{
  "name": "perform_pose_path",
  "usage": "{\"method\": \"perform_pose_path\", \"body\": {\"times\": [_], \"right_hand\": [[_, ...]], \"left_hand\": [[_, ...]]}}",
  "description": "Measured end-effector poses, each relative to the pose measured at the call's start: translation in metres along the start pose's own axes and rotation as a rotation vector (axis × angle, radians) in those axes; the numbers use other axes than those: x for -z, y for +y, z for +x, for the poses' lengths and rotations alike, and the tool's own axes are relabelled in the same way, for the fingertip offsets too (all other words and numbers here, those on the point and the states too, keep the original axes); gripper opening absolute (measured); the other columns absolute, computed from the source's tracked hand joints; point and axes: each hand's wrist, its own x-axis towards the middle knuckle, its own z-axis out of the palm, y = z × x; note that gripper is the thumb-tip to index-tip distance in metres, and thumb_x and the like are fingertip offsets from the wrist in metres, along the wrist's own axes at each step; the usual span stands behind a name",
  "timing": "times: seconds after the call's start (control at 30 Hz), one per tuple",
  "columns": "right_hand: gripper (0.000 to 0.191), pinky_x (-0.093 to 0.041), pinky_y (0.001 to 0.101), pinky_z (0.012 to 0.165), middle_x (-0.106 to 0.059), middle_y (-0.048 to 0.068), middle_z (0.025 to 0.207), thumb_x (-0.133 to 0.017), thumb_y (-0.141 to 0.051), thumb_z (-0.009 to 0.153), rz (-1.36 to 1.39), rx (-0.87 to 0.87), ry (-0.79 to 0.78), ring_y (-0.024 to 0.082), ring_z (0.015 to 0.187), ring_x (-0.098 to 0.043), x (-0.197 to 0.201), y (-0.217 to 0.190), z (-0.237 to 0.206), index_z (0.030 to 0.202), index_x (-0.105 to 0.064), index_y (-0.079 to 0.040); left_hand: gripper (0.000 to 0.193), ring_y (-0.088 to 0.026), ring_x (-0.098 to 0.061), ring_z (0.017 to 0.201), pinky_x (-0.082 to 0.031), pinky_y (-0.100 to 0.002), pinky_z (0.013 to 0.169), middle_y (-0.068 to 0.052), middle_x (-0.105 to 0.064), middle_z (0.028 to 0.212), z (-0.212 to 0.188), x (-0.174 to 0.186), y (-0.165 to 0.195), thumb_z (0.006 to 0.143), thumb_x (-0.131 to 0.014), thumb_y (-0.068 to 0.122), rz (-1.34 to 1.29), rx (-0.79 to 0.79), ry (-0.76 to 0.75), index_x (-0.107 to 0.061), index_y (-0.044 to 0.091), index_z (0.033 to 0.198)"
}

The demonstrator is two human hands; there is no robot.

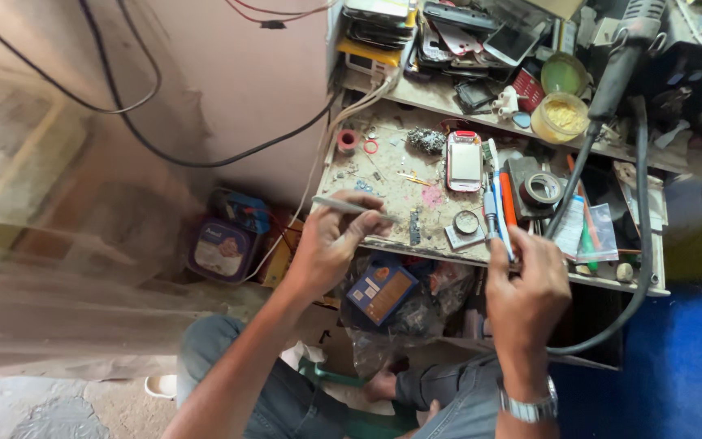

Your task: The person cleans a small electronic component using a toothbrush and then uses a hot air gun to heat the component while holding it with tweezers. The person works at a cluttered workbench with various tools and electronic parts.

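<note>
From the head camera, a worn, dust-speckled workbench (416,183) of pale board stands against a pinkish wall, its surface strewn with tiny screws and metal scraps.

The left hand (331,240) hangs at the bench's front edge, fingers curled firmly round a slim grey metal tool, likely tweezers (349,206), which lies almost level with one end jutting left past the knuckles. Just beside its other end, a small dark circuit strip (414,228) lies on the bench.

The right hand (527,286), with a metal watch (530,406) at the wrist, is clenched round a blue-and-white pen-shaped tool (494,215) that reaches up over the bench beside an orange-handled one (509,207). Near their tips lie a small round glass lens (466,221) on a square base and a roll of dark tape (541,189).

Further back, a red-and-white phone (465,160) lies flat, screen up. On the shelf above, a clear round tub (560,116) holds yellow paste, and a green-lidded tub (563,75) stands just behind it. A stack of phones and loose screens (440,32) fills the shelf's left part. A thick black hose (642,244) loops down the right side.

Under the bench, a clear plastic bag (404,313) holds a blue packet and dark parts.
</note>
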Motion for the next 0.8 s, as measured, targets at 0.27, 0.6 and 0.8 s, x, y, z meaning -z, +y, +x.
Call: {"method": "perform_pose_path", "body": {"times": [0.27,0.6,0.8], "right_hand": [[0.010,-0.054,0.0282,0.077,-0.072,0.015,0.102,-0.078,-0.003,0.109,0.068,-0.162,0.011,0.018,0.084,-0.068,0.056,0.058,-0.013,0.115,-0.072,0.004],[0.011,-0.050,0.0227,0.078,-0.068,0.011,0.098,-0.072,-0.006,0.111,0.196,-0.257,-0.081,0.012,0.082,-0.063,0.066,0.059,0.001,0.118,-0.071,0.003],[0.017,-0.049,0.0313,0.067,-0.074,0.010,0.096,-0.079,-0.008,0.092,0.138,-0.063,-0.262,0.017,0.068,-0.062,0.034,0.009,0.021,0.107,-0.075,-0.001]], "left_hand": [[0.015,-0.016,-0.075,0.095,-0.064,-0.029,0.087,-0.010,-0.073,0.103,0.037,-0.008,-0.029,0.103,-0.057,0.007,0.188,0.072,0.020,-0.061,-0.004,0.112],[0.007,-0.014,-0.074,0.092,-0.061,-0.028,0.084,-0.007,-0.073,0.097,0.024,-0.005,-0.024,0.103,-0.060,0.003,0.275,0.043,0.039,-0.061,-0.001,0.107],[0.007,-0.013,-0.074,0.091,-0.061,-0.027,0.083,-0.007,-0.072,0.099,0.025,-0.008,-0.024,0.102,-0.061,0.003,0.303,0.033,0.050,-0.062,0.000,0.108]]}}
